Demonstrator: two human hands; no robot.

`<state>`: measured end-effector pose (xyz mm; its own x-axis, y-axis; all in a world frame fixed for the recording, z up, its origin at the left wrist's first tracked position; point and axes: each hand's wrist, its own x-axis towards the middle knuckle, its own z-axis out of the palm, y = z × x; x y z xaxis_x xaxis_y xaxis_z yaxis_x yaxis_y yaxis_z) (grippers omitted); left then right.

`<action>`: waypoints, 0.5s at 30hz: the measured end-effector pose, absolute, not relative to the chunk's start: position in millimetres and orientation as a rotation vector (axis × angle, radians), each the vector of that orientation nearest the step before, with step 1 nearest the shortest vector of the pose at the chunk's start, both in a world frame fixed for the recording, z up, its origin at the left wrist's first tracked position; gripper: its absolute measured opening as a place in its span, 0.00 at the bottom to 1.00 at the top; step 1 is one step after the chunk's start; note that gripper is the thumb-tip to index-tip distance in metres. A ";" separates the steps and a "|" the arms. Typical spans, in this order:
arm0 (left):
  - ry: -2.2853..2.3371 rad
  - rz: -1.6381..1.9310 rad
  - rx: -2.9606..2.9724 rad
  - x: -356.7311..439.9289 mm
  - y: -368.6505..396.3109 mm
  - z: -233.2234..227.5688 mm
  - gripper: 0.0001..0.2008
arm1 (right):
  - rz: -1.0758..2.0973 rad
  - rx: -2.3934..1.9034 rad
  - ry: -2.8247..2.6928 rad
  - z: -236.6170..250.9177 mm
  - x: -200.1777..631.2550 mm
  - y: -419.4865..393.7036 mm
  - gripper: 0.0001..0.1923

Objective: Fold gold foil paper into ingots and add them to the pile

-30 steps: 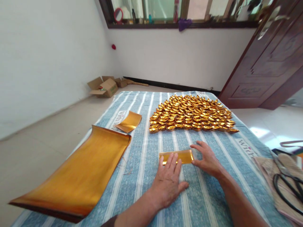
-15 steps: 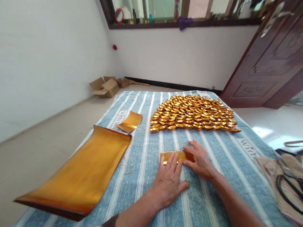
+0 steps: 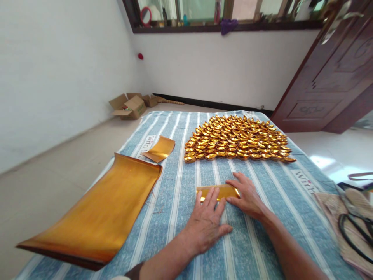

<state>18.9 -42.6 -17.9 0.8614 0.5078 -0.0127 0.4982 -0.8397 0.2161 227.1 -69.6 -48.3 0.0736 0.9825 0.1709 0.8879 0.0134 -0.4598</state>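
A narrow strip of shiny gold foil paper (image 3: pixel 225 191) lies on the striped cloth in front of me. My left hand (image 3: pixel 205 225) rests with spread fingers, their tips pressing on the strip's left half and near edge. At the strip's right end is my right hand (image 3: pixel 246 194), its thumb by the near edge and its fingers beyond the far edge, apart from each other. That end curls up slightly between them. Beyond my hands, many folded gold foil ingots (image 3: pixel 236 140) stand in tight rows.
To the left lies a stack of large gold foil sheets (image 3: pixel 96 210) with curled edges, and a smaller gold piece (image 3: pixel 161 149) behind it. Black-handled scissors (image 3: pixel 354 229) lie on a beige cloth (image 3: pixel 332 206) at the right edge. An open cardboard box (image 3: pixel 129 107) sits on the floor.
The strip's right end shows more brightly and curls up a little. My right hand has shifted slightly at that end; the left hand stays almost in place.
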 end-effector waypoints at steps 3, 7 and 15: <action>0.747 0.049 2.824 18.0 -40.1 -15.2 0.36 | 0.297 -1.911 -1.829 -47.3 227.0 -69.1 0.25; 0.705 0.061 2.834 12.7 -34.3 -14.7 0.34 | 0.327 -1.909 -1.805 -45.1 226.3 -68.4 0.25; 0.684 0.007 2.914 -11.5 -15.5 0.1 0.25 | 0.356 -1.881 -1.779 -46.0 228.0 -67.9 0.26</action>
